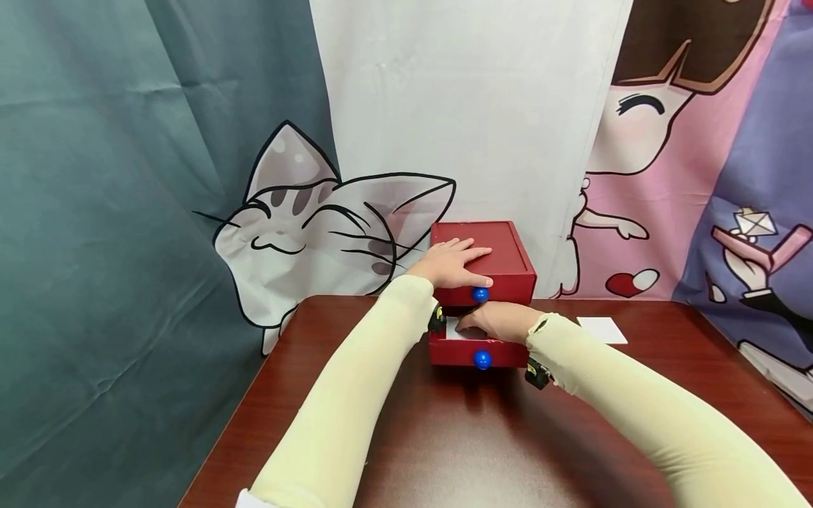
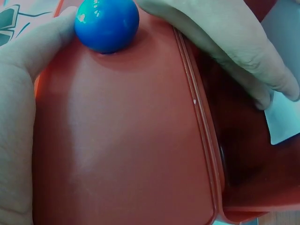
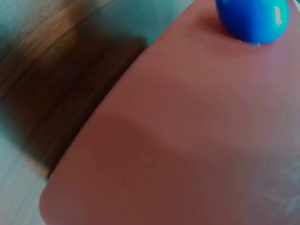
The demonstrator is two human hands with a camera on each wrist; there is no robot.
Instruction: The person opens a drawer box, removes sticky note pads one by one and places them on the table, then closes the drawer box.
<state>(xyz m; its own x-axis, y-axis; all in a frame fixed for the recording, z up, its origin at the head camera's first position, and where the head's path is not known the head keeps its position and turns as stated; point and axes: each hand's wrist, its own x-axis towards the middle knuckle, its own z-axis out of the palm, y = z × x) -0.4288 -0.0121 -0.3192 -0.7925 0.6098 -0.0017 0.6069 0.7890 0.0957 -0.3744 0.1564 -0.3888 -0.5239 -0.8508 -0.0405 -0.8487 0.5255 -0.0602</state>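
Observation:
A small red chest (image 1: 488, 248) with two drawers stands on the table, each drawer front carrying a round blue knob (image 1: 480, 294). My left hand (image 1: 448, 264) rests on the chest's top with fingers spread, its thumb at the upper front edge beside the knob. Below, the lower drawer (image 1: 459, 355) is pulled out. Inside it, my right hand (image 1: 504, 321) reaches down, and its fingertips pinch a white card (image 2: 283, 119) near one edge. The right wrist view shows only the lower drawer front (image 3: 168, 140) and its blue knob (image 3: 253, 21), not the hand.
A white square card (image 1: 602, 330) lies on the brown table (image 1: 483, 444) to the right of the chest. Behind the table hangs a printed curtain (image 1: 470, 106) with cartoon figures, close to the chest's back.

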